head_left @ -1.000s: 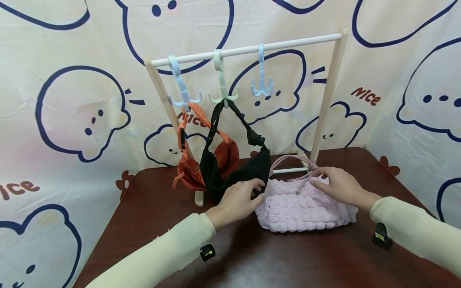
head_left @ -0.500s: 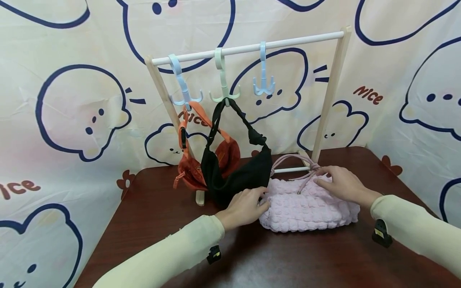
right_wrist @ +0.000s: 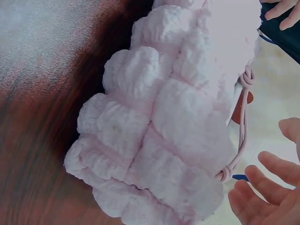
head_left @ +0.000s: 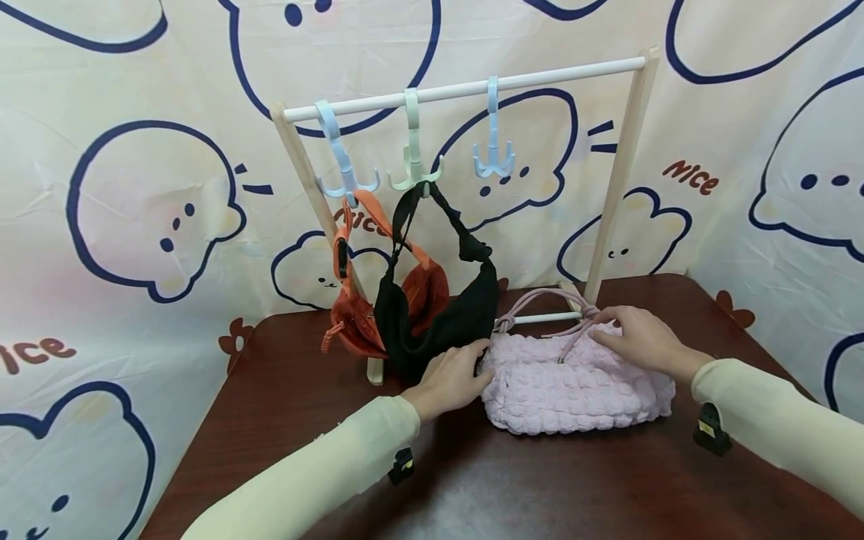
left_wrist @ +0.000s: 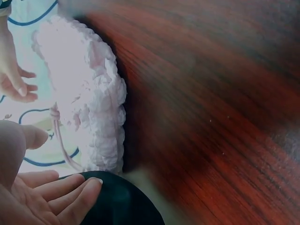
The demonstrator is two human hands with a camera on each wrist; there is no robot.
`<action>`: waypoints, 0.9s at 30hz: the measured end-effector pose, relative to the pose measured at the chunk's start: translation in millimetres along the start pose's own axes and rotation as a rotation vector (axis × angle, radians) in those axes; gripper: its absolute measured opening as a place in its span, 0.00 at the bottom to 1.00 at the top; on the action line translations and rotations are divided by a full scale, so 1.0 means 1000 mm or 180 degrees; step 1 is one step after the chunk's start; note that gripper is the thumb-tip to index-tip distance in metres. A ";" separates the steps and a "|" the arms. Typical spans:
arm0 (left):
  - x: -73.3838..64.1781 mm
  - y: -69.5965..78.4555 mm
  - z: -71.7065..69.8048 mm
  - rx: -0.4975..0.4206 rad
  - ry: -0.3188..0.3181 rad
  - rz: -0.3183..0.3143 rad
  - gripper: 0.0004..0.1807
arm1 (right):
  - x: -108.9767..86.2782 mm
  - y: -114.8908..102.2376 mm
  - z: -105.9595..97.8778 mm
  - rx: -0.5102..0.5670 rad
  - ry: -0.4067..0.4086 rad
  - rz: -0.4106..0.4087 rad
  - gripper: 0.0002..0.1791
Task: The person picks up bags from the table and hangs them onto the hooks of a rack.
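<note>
The black bag [head_left: 452, 326] has swung left; we see left hand [head_left: 451, 377] and right hand [head_left: 637, 341], fingers loose, by the pink bag [head_left: 574, 390] on the table [head_left: 540, 487], touch unclear; pushing could unhook the black one

The head view peers forward and down, back far enough to fit the full width of the rack [head_left: 553, 77]. Both wrist views look from close by, tipped sideways: the surface [left_wrist: 201, 93] lies right of centre from the left wrist, left of centre from the right. All three share the pink bag [head_left: 580, 394], biggest from the right wrist.
</note>
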State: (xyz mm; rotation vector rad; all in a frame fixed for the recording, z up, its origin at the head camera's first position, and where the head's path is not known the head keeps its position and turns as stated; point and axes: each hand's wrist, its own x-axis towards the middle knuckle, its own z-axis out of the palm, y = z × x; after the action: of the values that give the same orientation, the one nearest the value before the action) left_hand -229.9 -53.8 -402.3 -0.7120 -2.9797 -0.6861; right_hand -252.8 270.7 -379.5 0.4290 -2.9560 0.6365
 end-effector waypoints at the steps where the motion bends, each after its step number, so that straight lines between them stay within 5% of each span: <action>1: 0.001 -0.001 0.000 0.0019 0.0004 -0.0009 0.28 | 0.001 0.000 0.000 0.0001 -0.0011 0.0003 0.20; 11: 0.012 -0.007 0.000 0.0027 0.0010 -0.0264 0.29 | 0.006 0.001 -0.001 -0.0010 -0.0107 0.0048 0.21; 27: 0.027 0.006 0.010 -0.0088 0.0037 -0.0259 0.32 | 0.017 0.008 0.000 0.0006 -0.0284 0.0182 0.28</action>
State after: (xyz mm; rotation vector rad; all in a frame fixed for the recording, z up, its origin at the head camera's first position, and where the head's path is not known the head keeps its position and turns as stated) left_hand -251.0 -32.9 -406.5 -0.5887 -3.0088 -0.7341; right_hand -271.5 273.1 -380.2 0.3842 -3.0624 0.6425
